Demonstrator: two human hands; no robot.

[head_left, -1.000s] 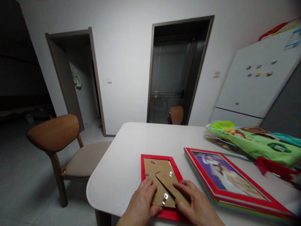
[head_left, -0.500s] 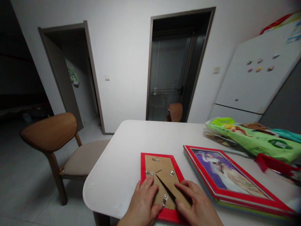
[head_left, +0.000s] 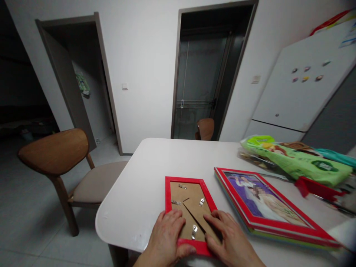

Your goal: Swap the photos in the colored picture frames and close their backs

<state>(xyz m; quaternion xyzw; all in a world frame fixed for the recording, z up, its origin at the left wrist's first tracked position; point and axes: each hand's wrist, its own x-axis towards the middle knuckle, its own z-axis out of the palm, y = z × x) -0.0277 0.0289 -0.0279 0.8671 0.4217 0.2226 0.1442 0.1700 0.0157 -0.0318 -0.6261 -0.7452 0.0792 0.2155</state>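
Touching the backing, right hand hides its corner.

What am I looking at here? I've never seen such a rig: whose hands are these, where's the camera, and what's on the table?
No machine: these are a person's bare left hand and right hand, viewed by one head-worn camera facing forward and down. Both hands rest on a red picture frame lying back side up on the white table, its brown backing board and metal clips showing. To the right lies a red-bordered framed photo, picture side up, with a green printed bag beyond. Neither hand holds anything else.
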